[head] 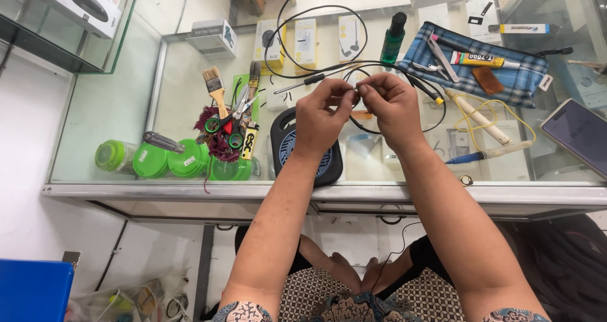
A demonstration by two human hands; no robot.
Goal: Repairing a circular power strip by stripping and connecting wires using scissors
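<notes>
Thin black cable [329, 11] looped above glass counter [114, 107], its end pinched btwn both hands. Left hand [320, 116] & right hand [393, 107] touching, fingertips closed tight on it. Under them: round black speaker [284, 146]. Left: green jar [227, 164] w/ brush, scissors. Right: plaid pouch [525, 75], smartphone [578, 135].

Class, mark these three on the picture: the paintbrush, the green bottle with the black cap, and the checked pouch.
paintbrush [215, 89]: head view, on its metal ferrule.
green bottle [393, 42]: head view, on the green body below the black cap.
checked pouch [525, 82]: head view, on bare blue cloth near its right end.
</notes>
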